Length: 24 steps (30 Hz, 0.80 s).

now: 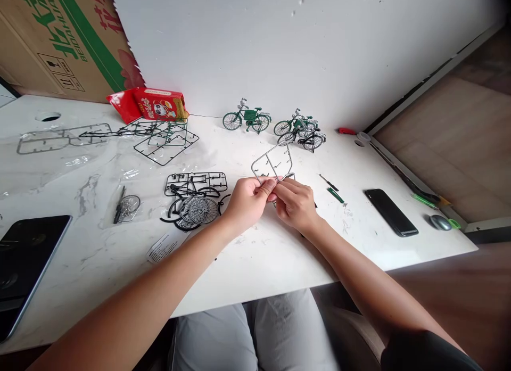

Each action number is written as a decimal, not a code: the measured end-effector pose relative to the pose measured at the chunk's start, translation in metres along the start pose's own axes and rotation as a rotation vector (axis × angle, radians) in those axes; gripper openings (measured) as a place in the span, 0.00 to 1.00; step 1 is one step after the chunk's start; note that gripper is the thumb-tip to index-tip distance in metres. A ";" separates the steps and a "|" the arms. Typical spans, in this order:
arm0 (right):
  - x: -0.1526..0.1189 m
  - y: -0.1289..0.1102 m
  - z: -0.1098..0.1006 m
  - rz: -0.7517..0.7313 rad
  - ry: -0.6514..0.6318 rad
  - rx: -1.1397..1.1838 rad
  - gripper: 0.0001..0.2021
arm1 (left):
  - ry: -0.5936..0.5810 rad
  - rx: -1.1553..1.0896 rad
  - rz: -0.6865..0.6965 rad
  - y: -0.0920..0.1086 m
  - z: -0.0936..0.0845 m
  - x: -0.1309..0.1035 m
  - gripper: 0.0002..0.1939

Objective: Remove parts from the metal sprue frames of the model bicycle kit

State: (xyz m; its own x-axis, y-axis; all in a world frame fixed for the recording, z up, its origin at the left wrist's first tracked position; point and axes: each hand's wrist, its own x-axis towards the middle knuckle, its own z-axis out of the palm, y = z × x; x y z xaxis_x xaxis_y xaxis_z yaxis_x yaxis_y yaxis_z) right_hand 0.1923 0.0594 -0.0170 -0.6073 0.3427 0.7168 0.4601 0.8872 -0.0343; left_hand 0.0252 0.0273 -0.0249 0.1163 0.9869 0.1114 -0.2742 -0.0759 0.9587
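Note:
Both hands meet above the middle of the white table. My left hand (pixel 251 198) pinches the lower edge of a grey plastic sprue frame (pixel 268 162) between thumb and fingers. Pressed up against it, my right hand (pixel 295 200) is closed on the same sprue frame; the small part at its fingertips is hidden. Left of the hands lie black model bicycle wheels (pixel 203 209) and a black sprue frame (pixel 217 182). Behind the hands, a black model bicycle (pixel 312 141) stands beside a green one (pixel 282 128), and another green model bicycle (pixel 249 117) stands further left.
Emptied sprue frames (pixel 163 161), a red box (pixel 162 104) and a large carton (pixel 75 46) occupy the back left. A tablet (pixel 32 264) lies front left. To the right are a green-handled tool (pixel 336 195), a phone (pixel 391 212) and a computer mouse (pixel 439 222).

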 end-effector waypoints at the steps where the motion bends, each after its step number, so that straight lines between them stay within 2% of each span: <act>1: 0.001 0.000 -0.001 -0.008 -0.022 0.008 0.15 | 0.007 0.015 0.001 -0.001 0.000 0.000 0.29; 4: 0.002 -0.002 -0.002 0.001 -0.045 0.053 0.16 | 0.046 0.069 0.018 -0.003 0.000 -0.001 0.26; 11: -0.001 -0.010 0.006 0.043 0.043 0.081 0.15 | 0.129 0.128 -0.001 0.001 0.006 -0.007 0.19; 17: -0.004 -0.014 0.006 0.010 0.036 0.035 0.14 | 0.191 0.050 -0.114 0.005 0.009 -0.007 0.12; 20: -0.003 -0.016 0.004 -0.024 0.026 -0.002 0.14 | 0.200 0.031 -0.151 0.008 0.010 -0.006 0.10; 24: -0.001 -0.015 0.004 -0.012 0.020 -0.020 0.13 | 0.185 0.078 -0.121 0.008 0.011 -0.006 0.11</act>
State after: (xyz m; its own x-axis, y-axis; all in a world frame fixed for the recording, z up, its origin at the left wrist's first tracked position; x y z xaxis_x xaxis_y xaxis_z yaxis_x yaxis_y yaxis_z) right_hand 0.1837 0.0472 -0.0194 -0.5998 0.3252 0.7311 0.4654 0.8850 -0.0119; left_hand 0.0325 0.0197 -0.0148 -0.0355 0.9982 -0.0485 -0.1939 0.0407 0.9802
